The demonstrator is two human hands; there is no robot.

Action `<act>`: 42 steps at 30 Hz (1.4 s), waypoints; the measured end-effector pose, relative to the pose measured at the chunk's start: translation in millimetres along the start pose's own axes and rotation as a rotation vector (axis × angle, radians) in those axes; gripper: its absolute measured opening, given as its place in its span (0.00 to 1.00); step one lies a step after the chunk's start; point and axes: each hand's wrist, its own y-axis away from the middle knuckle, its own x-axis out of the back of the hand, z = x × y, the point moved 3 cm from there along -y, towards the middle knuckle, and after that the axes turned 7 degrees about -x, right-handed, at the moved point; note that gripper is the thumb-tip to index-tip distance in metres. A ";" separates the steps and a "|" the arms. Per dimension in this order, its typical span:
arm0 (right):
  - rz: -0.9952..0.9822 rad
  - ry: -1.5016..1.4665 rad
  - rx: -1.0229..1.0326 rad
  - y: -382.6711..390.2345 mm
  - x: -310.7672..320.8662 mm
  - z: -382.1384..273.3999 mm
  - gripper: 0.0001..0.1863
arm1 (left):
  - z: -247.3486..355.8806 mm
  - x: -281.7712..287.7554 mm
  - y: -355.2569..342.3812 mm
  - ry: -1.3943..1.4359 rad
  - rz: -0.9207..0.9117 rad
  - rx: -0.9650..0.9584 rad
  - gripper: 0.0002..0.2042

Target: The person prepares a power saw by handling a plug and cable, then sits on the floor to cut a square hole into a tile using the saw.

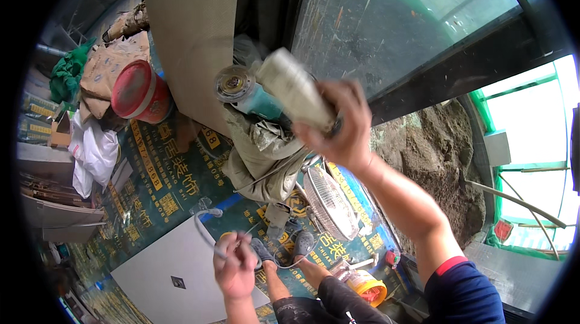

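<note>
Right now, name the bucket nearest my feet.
The yellow-rimmed bucket at lower right; the red bucket sits farther away, at upper left.

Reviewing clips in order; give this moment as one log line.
right hand: holds blurred pale cylindrical object | left hand: at grey cord, grip unclear | around: teal disc tool, fan

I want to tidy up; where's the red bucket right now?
In the head view, the red bucket is at upper left, between the crumpled brown sack and the tall beige panel.
</note>
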 end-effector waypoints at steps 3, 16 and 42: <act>-0.018 -0.074 0.041 57.3 -15.2 -37.5 0.32 | -18.4 -43.2 -45.8 -0.167 0.015 -0.092 0.34; -0.494 -0.215 0.171 21.6 -50.5 -9.5 0.12 | -43.1 -69.7 -114.2 -0.290 0.071 -0.171 0.24; -0.444 0.707 -0.600 -176.6 59.5 105.0 0.20 | -28.1 12.1 -37.9 0.085 0.328 -0.012 0.19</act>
